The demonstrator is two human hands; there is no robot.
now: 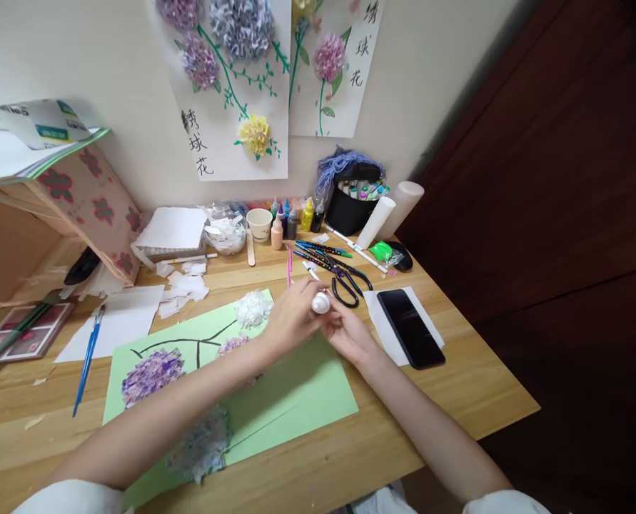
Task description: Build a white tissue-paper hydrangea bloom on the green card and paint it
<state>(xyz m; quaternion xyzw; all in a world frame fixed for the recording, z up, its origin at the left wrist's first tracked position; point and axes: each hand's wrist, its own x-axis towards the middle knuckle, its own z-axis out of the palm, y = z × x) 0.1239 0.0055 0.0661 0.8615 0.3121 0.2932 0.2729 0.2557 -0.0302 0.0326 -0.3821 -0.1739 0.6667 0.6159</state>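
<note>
Above the right part of a green sheet [322, 385], my two hands meet. My left hand [296, 314] is closed, its fingers curled; a round white object [320, 303] shows at its fingers. Just to the right, my right hand [350, 335] has curled fingers touching the left one; what lies between them is hidden. The sheet carries a purple paper flower [153, 375], a white one [253, 309], a bluish-grey one [205, 446] partly behind my left forearm, and dark drawn stems [198, 341].
Black scissors [344, 282] and several pens [322, 248] lie beyond my hands. A phone [411, 328] rests on white paper at right. Behind are paint bottles [292, 223], a paper cup [259, 225] and a marker case [350, 207]. Blue brushes [89, 360] lie left.
</note>
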